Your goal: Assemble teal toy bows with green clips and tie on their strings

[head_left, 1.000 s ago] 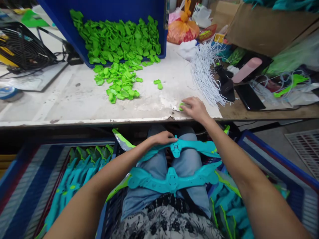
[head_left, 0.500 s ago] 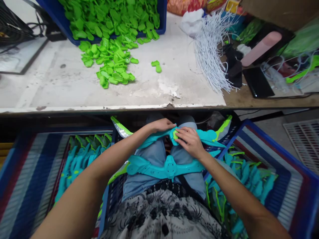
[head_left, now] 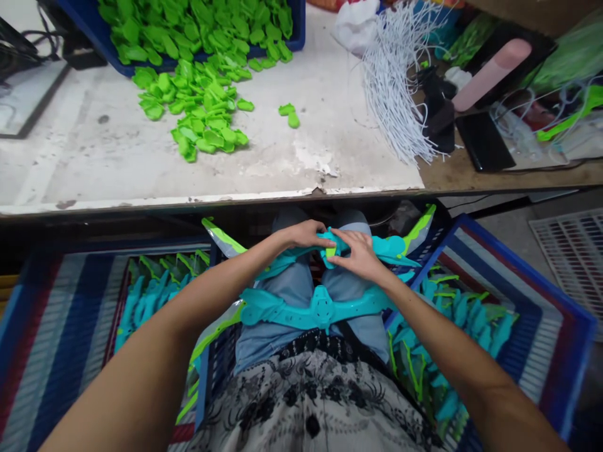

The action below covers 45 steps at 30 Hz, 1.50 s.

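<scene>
Across my thighs lies a turquoise toy bow point(head_left: 391, 247) with green-and-grey tips, its middle block between my two hands. My left hand point(head_left: 306, 235) grips it just left of the middle, fingertips on the block. With thumb and forefinger parted around the block, my right hand point(head_left: 358, 253) holds its right side. Between the fingertips shows a small light-green plastic piece point(head_left: 331, 250) seated in the block. Nearer my waist, a second turquoise toy bow point(head_left: 323, 309) rests on my lap, untouched, with its round slotted hub facing up.
A blue bin point(head_left: 301, 34) spills green plastic pieces point(head_left: 207, 107) onto the worktable point(head_left: 264, 172). White cords point(head_left: 393, 88), a black phone point(head_left: 485, 141) and a pink cylinder point(head_left: 492, 75) lie at right. Crates with more bows stand left point(head_left: 85, 251) and right point(head_left: 584, 320).
My right fingers have lifted off the light-green piece and spread around the block, uncovering it. My left fingers have come across to the block. The view has shifted slightly.
</scene>
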Motion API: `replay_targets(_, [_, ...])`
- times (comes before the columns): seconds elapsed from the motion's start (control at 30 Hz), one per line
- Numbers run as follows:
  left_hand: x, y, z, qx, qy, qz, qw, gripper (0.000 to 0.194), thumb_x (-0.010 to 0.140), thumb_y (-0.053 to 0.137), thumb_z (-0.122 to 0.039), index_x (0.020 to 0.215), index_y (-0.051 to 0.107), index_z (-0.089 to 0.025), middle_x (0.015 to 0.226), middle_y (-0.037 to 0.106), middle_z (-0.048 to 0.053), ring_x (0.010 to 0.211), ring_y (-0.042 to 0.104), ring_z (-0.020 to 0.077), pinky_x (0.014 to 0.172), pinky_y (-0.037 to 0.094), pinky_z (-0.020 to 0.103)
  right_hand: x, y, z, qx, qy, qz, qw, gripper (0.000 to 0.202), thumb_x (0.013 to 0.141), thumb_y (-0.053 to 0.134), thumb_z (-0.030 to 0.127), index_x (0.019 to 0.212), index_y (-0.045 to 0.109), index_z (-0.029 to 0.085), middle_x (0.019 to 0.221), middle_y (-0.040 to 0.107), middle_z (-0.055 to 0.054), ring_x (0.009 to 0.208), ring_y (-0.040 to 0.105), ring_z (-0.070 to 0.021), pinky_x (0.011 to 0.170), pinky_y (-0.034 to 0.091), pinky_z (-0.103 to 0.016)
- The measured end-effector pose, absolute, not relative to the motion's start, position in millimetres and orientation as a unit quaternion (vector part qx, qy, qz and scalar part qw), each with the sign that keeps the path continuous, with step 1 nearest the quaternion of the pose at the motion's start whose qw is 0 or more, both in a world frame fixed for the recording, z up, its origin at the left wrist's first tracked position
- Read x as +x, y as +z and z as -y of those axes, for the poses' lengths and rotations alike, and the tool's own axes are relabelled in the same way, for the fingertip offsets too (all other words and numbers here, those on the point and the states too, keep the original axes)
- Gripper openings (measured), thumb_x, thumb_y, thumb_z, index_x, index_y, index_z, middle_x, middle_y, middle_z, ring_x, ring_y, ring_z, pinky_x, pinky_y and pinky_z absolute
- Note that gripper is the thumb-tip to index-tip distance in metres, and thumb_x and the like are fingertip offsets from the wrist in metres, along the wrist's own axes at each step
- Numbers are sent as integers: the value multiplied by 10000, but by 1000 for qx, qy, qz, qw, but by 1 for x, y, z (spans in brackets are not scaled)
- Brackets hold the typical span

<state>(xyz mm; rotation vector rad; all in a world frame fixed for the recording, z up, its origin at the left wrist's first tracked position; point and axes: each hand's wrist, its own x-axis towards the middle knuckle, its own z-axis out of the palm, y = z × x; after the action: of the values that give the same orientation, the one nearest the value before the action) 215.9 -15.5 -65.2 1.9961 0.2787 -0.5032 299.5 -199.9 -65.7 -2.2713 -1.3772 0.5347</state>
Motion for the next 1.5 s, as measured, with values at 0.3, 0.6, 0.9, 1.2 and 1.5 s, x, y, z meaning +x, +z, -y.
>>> replay_targets(0.3, [216,-70,17,823,-199,-119,519,631,628,589,-675,914,607,-113,787,587,24,733,514,165,610,355,249,308,-58,201,-795,199,540,190,523,755,673,436,1236,565,261,1241,613,-58,1155,527,-286,977,328,-460])
replay_targets(0.6, [217,-70,21,857,-162,-100,479,564,612,676,-500,992,559,-101,898,580,43,763,507,161,639,367,248,303,-63,189,-830,209,497,143,851,657,736,446,1399,376,236,1215,603,-108,1125,526,-329,918,355,-490])
replay_targets(0.9, [207,-52,22,873,-154,-56,460,498,668,689,-525,968,557,-149,857,582,14,772,537,161,640,381,232,307,-49,202,-771,208,574,181,751,729,679,495,1367,450,170,1220,608,-152,1112,564,-330,904,445,-489])
replay_targets(1.2, [157,-45,63,992,-2,-14,124,480,924,359,-200,1376,361,-365,1288,470,131,1062,522,261,885,397,419,366,30,87,-752,-3,573,327,232,880,493,282,953,693,187,976,696,-78,956,612,-246,890,471,-399])
replay_targets(1.5, [100,-54,118,937,-36,-130,322,451,905,431,-368,1309,478,-174,1285,518,172,1162,507,303,961,439,458,395,-6,-64,-769,-18,612,184,280,859,463,149,1098,599,95,1188,599,-161,1129,473,-311,941,385,-483])
